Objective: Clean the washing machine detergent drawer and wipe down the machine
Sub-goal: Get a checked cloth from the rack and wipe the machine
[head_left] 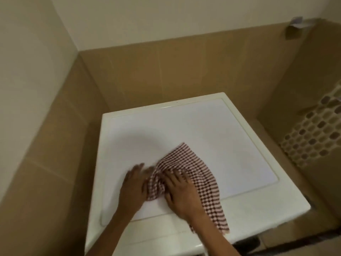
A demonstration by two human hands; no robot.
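Observation:
The white top of the washing machine (212,133) fills the middle of the view, seen from above. A brown-and-white checked cloth (191,167) lies spread on its front half, one end hanging over the front edge. My right hand (180,194) lies flat on the cloth, fingers spread. My left hand (133,187) sits on the machine top at the cloth's left edge, where the fabric is bunched against it; its fingers are blurred. The detergent drawer is out of view.
Beige tiled walls (166,71) close in the machine at the back and left. A wall with a mosaic tile strip (313,133) stands on the right. A small metal fitting (299,26) is fixed high on the right wall.

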